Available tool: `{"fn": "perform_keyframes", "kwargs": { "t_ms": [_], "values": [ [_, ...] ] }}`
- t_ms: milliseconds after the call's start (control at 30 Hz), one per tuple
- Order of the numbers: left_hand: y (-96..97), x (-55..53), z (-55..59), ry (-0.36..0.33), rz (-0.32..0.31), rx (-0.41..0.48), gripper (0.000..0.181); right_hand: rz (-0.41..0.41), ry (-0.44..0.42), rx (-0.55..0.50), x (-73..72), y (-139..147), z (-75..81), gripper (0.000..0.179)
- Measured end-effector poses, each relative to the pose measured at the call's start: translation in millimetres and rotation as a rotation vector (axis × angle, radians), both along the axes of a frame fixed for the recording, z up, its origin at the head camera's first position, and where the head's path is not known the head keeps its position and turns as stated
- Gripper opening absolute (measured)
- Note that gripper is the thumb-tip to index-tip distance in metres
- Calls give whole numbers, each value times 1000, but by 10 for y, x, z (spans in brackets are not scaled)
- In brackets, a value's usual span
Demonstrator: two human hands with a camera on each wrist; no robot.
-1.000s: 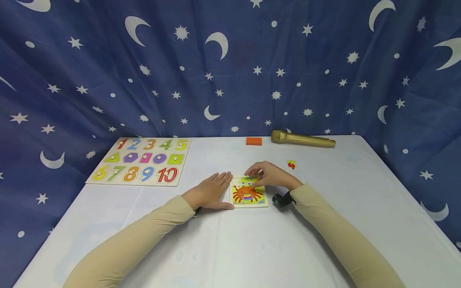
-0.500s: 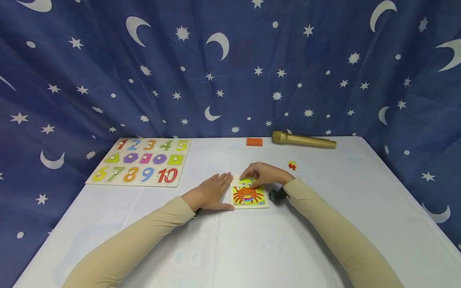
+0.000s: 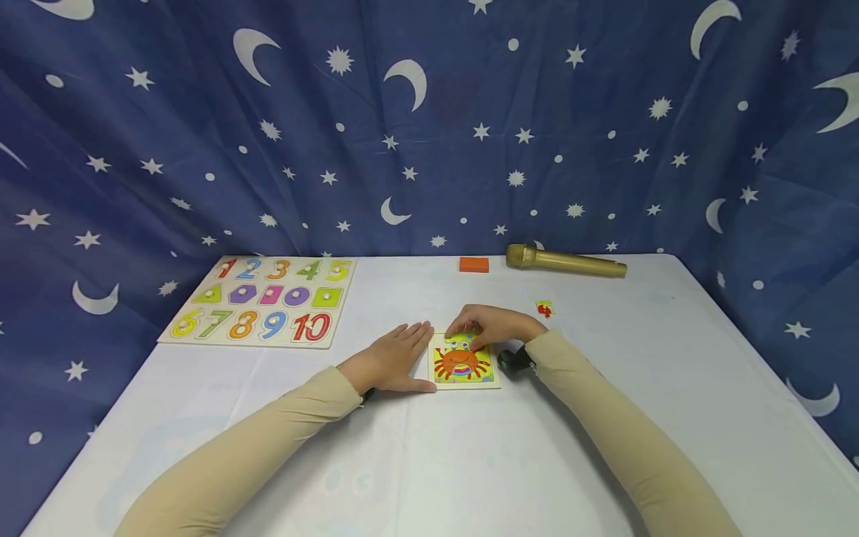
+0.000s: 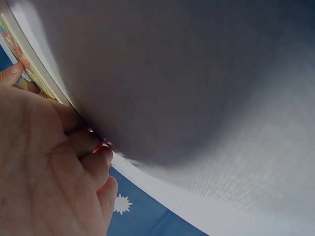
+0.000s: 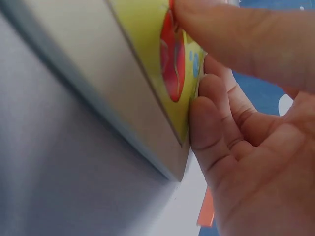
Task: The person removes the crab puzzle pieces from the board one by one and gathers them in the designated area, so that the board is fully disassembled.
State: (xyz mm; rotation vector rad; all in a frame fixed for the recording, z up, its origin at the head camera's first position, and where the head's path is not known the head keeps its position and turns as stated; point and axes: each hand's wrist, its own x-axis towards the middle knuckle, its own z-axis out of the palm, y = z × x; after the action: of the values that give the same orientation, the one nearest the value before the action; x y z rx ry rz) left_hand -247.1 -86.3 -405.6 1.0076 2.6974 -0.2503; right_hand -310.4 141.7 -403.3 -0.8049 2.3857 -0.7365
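A square crab jigsaw puzzle (image 3: 461,369) in a pale wooden frame lies on the white table, with an orange crab on a yellow background. My left hand (image 3: 396,358) rests on the table along its left edge, fingers straight and thumb pointing to the lower left corner. Over the upper right part is my right hand (image 3: 493,326), its thumb on the picture and fingers bent at the top edge. In the right wrist view the thumb (image 5: 246,37) presses near a red shape, fingertips close by the puzzle's corner. A small loose puzzle piece (image 3: 545,308), red and yellow, lies behind my right wrist.
At the left stands a number and shape peg board (image 3: 325,317). An orange block (image 3: 473,265) and a gold microphone (image 3: 567,261) lie along the back edge, before a blue star-and-moon curtain (image 3: 429,149). A dark wrist camera (image 3: 513,362) sits under my right wrist.
My right hand has shifted slightly left over the puzzle's top, its fingers coming down to the top edge. The left hand and the other things have stayed in place.
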Motion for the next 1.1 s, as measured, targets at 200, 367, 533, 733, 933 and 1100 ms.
{"fn": "perform_keyframes", "kwargs": {
  "t_ms": [200, 367, 533, 733, 933, 1100],
  "values": [
    [-2, -4, -4, 8, -7, 1, 102, -38, 4, -10, 43, -7, -27, 41],
    [-8, -3, 7, 7, -7, -1, 102, -62, 25, -16, 76, -20, -25, 41],
    [2, 2, 15, -2, -2, 1, 102, -71, 63, -27, 117, -11, -18, 38],
    [7, -4, -13, 4, 0, -6, 103, -76, 78, -74, 159, 6, 4, 37],
    [9, -13, -25, 12, 0, -20, 103, -85, 78, -68, 146, 7, -10, 42],
    [12, 5, 5, 7, -5, -14, 102, -81, 115, -54, 130, -6, -26, 39]
  ]
}}
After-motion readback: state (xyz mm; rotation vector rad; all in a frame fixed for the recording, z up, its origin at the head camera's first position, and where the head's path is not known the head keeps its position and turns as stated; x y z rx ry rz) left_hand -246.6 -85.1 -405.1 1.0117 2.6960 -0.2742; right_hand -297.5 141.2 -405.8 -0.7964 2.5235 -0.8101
